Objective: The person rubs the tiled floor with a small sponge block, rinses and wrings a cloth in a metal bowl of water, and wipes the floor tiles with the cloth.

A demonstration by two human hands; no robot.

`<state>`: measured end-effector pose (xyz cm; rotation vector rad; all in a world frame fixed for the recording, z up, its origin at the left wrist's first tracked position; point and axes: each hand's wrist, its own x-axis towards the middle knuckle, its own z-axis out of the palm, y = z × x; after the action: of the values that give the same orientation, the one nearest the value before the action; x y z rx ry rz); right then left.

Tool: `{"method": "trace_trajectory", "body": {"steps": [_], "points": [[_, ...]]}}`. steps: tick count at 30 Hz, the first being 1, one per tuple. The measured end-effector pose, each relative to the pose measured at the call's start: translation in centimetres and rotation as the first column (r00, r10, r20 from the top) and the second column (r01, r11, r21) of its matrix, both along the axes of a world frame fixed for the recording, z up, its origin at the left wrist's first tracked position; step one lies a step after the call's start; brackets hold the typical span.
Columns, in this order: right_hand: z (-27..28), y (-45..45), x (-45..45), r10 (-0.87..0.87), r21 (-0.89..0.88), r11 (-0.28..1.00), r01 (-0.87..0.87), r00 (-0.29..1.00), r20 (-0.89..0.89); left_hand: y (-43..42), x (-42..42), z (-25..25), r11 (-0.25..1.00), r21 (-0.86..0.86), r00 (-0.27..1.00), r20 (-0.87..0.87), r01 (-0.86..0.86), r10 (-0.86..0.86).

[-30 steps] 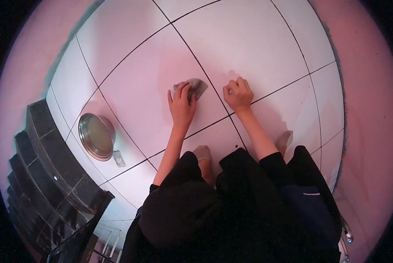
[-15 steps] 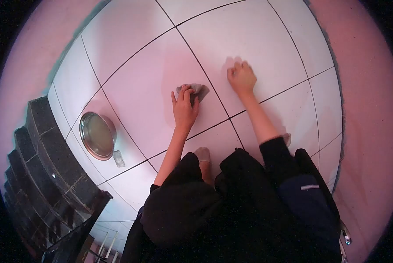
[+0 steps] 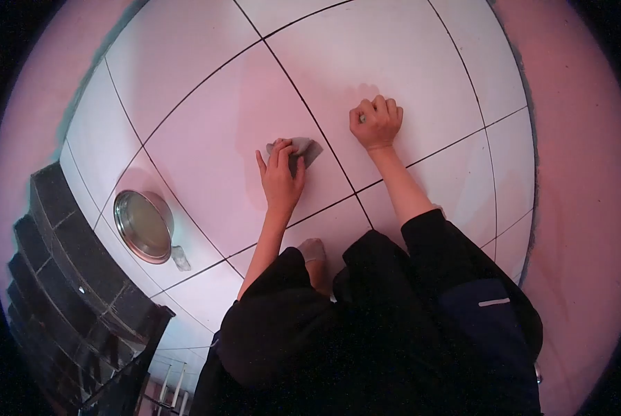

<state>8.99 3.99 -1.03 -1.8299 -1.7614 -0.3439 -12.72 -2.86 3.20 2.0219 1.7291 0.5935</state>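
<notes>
Farther forward than a second ago, the right hand [image 3: 377,123] is curled into a fist at the tiled floor [image 3: 206,145]. Beneath the bent fingers of the left hand [image 3: 280,177], a grey cloth [image 3: 310,152] is spread there; whether it is gripped cannot be told.

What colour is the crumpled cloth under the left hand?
The crumpled cloth looks grey, best seen in the head view.

My cloth [image 3: 310,150] grey, a pale greenish bit [image 3: 363,119] in my right hand [image 3: 378,125], my sleeves [image 3: 423,232] black, floor tiles [image 3: 407,59] pink-tinged white crossed by dark lines, bowl [image 3: 162,206] silvery, walls [image 3: 581,173] pink, steps [image 3: 81,246] blackish
</notes>
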Motion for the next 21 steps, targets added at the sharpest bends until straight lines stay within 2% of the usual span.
{"method": "trace_trajectory", "body": {"steps": [3, 6, 8, 9, 11, 14, 16, 18, 21], "points": [[-0.2, 2.7, 0.2, -0.015, 0.017, 1.0, 0.015, 1.0, -0.003, -0.1, 0.2, 0.3, 1.0, -0.028, 1.0, 0.009, -0.004, 0.004], [-0.8, 6.6, 0.3, -0.052, 0.118, 0.992, 0.054, 0.998, -0.018, -0.5, 0.1, 0.1, 1.0, 0.0, 1.0, -0.01, -0.005, 0.005], [-0.6, 8.2, 0.7, -0.091, -0.03, 0.996, 0.089, 0.994, -0.062, -0.7, -0.1, 0.2, 1.0, 0.003, 1.0, -0.005, -0.01, 0.01], [-0.2, 8.4, 0.7, -0.082, -0.02, 0.996, 0.081, 0.995, -0.064, -0.8, -0.3, 0.4, 1.0, -0.007, 1.0, -0.012, 0.014, -0.015], [0.4, 8.1, 0.5, -0.119, -0.155, 0.983, 0.097, 0.983, -0.139, -1.2, -0.8, 0.8, 0.999, -0.013, 0.999, -0.025, 0.046, -0.046], [0.9, 4.3, 0.7, -0.071, -0.179, 0.982, 0.058, 0.995, -0.066, -1.5, -1.4, 0.4, 0.997, -0.003, 0.995, -0.06, 0.074, -0.074], [0.9, 0.2, 0.6, -0.057, -0.108, 0.993, 0.051, 0.997, -0.056, -1.6, -1.5, 0.1, 0.997, -0.021, 0.997, -0.03, 0.075, -0.076], [0.5, -4.0, 0.1, -0.071, -0.041, 0.997, 0.067, 0.994, -0.087, -1.5, -1.4, 0.2, 0.997, -0.006, 0.997, -0.021, 0.079, -0.079], [0.9, -7.3, -0.8, -0.069, -0.056, 0.996, 0.063, 0.991, -0.115, -1.5, -1.2, 0.1, 0.997, 0.002, 0.997, -0.004, 0.077, -0.077]]}}
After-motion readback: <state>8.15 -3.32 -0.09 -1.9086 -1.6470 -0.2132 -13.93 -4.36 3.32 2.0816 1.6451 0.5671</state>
